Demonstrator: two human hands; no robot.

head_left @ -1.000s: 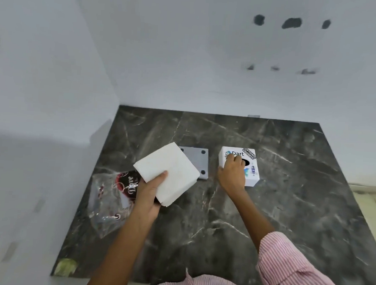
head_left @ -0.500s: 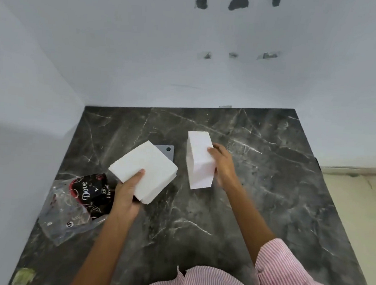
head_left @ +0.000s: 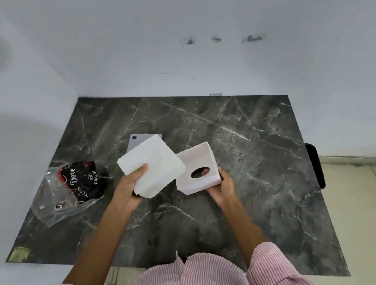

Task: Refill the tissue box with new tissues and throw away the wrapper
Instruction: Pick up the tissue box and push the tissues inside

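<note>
My left hand [head_left: 128, 188] grips a thick white stack of tissues [head_left: 152, 165] above the dark marble table [head_left: 258, 168]. My right hand [head_left: 222, 185] holds the white tissue box [head_left: 195, 162] lifted and turned over, so I look into its open underside; the oval slot shows through with my fingertips behind it. The stack's right corner overlaps the box's left edge. The grey base plate [head_left: 138, 139] of the box lies flat on the table behind the stack. The clear plastic wrapper [head_left: 67, 192] with black "Dove" print lies crumpled at the table's left.
White walls close off the table at the back and the left. A black object [head_left: 315, 165] stands off the table's right edge. A yellowish scrap [head_left: 19, 253] sits at the near left corner. My striped shirt fills the bottom.
My right hand has lifted the box off the table, turned it so its open underside faces me, and brought it toward the tissue stack. The left hand keeps the stack, now closer to the box.
</note>
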